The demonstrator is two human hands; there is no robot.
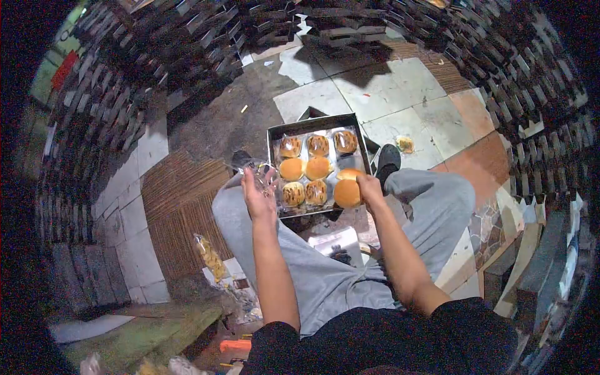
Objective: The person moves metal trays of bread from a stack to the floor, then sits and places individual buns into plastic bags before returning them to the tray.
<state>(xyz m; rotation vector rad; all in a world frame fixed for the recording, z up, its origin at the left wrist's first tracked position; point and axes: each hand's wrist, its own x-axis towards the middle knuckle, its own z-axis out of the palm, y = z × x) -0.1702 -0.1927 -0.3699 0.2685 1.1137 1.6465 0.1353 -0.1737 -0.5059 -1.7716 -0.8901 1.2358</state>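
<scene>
Dim overhead light, hard shadows on the floor, strong fisheye warping, black corners.

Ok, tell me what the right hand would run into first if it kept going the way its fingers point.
The right hand, fingers pointing up and left across the tray, already touches a plain bun. Going straight on, it would likely meet the bun just beyond, though depth is hard to judge.

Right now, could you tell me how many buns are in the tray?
9 buns in the tray: three along the far row, three across the middle, three nearest, one under the right hand. None seems hidden.
</scene>
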